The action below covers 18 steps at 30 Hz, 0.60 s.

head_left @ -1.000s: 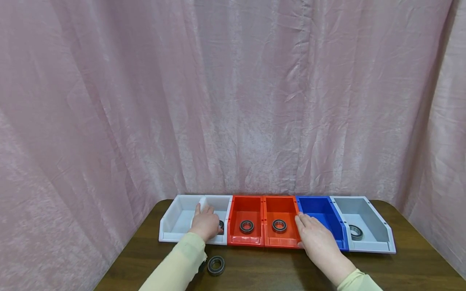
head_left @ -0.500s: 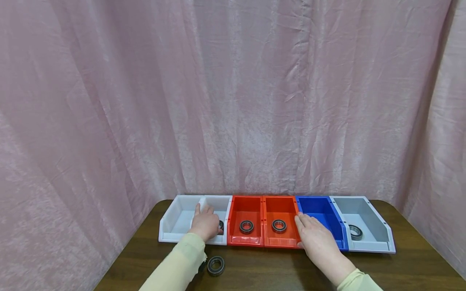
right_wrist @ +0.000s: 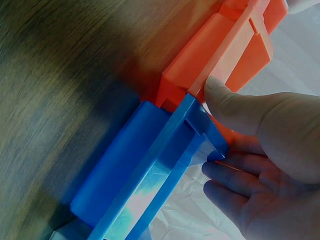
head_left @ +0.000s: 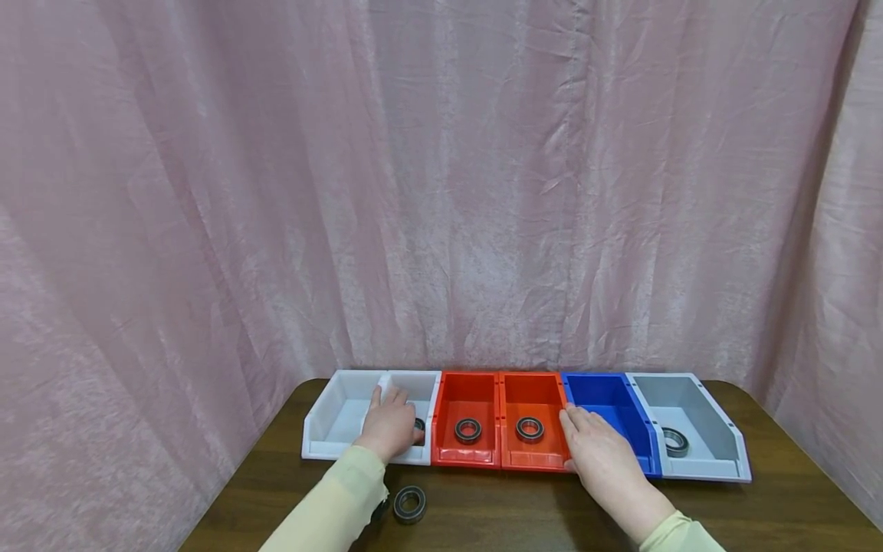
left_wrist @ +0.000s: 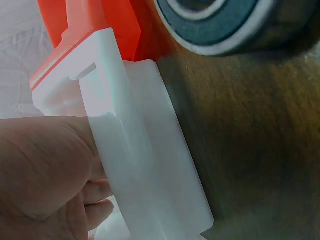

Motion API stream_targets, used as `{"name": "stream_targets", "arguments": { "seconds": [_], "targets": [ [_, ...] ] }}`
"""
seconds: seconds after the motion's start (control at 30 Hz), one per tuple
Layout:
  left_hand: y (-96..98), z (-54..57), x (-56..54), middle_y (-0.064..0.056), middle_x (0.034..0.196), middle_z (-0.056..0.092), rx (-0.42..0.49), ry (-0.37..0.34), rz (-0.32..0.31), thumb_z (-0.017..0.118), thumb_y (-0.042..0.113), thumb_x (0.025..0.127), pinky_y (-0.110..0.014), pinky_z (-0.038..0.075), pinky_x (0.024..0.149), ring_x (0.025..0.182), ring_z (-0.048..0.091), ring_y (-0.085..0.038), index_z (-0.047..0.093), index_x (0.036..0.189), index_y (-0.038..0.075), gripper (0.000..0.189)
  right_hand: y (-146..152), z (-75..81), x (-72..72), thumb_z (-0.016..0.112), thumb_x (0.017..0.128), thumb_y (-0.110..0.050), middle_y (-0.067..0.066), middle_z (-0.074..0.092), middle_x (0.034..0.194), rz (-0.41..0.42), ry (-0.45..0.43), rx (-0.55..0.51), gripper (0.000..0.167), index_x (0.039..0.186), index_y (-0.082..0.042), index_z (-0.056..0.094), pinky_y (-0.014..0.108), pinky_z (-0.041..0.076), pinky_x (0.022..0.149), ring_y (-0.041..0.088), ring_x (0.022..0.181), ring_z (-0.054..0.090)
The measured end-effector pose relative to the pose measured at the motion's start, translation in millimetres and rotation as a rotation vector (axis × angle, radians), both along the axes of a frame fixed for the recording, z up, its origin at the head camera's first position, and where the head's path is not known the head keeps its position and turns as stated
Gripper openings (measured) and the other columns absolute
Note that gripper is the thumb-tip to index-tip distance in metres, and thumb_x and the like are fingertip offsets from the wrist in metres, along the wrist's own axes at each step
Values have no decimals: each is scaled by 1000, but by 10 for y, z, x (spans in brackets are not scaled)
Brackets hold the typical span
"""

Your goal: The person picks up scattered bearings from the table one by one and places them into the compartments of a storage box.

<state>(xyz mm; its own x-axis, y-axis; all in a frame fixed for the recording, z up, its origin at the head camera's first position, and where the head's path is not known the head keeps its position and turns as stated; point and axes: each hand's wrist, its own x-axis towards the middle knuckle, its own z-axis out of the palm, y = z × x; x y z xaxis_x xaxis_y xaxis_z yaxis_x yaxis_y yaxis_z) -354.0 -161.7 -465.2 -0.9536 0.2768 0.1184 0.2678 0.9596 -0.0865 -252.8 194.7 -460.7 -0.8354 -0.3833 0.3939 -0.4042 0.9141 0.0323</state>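
My left hand (head_left: pixel 389 425) reaches into the second white bin (head_left: pixel 417 383), index finger stretched along the divider beside the leftmost white bin. A ball bearing (head_left: pixel 420 424) lies inside that bin, partly hidden behind the thumb. In the left wrist view, the front wall of the white bin (left_wrist: pixel 130 150) hides the left thumb's tip. My right hand (head_left: pixel 603 452) rests over the wall between an orange-red bin (right_wrist: pixel 215 55) and a blue bin (right_wrist: pixel 130 155). Its thumb (right_wrist: pixel 222 97) touches the rim, and the other fingers extend loosely behind it.
Single bearings lie in the red bin (head_left: pixel 467 431), the orange-red bin (head_left: pixel 530 429) and the grey bin (head_left: pixel 674 442). On the wooden table (head_left: pixel 497 514), another bearing (head_left: pixel 410 504) sits in front, beside one partly covered by the left sleeve. A pink curtain (head_left: pixel 441 192) hangs behind.
Both hands stay practically where they were. The left sleeve has shifted slightly left, showing a little more of the dark bearing beside it.
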Motion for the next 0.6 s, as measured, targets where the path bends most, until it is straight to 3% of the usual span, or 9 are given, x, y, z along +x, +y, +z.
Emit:
{"name": "stream_targets", "arguments": {
  "seconds": [0.17, 0.6],
  "targets": [
    [-27, 27, 39, -19, 159, 59, 46, 35, -13, 84, 35, 99, -68, 20, 130, 155, 46, -39, 77, 128, -1, 47, 2, 2, 4, 98, 80, -18, 32, 66, 144, 3, 9, 2, 73, 138, 13, 67, 57, 49, 117, 46, 136, 64],
    [-46, 241, 268, -21, 159, 58, 93, 119, -33, 83, 36, 99, -71, 21, 128, 154, 46, -42, 69, 142, -1, 59, 6, -5, -13, 97, 83, -20, 32, 65, 145, -2, -20, 14, 73, 141, 12, 66, 57, 48, 118, 46, 137, 63]
  ]
}}
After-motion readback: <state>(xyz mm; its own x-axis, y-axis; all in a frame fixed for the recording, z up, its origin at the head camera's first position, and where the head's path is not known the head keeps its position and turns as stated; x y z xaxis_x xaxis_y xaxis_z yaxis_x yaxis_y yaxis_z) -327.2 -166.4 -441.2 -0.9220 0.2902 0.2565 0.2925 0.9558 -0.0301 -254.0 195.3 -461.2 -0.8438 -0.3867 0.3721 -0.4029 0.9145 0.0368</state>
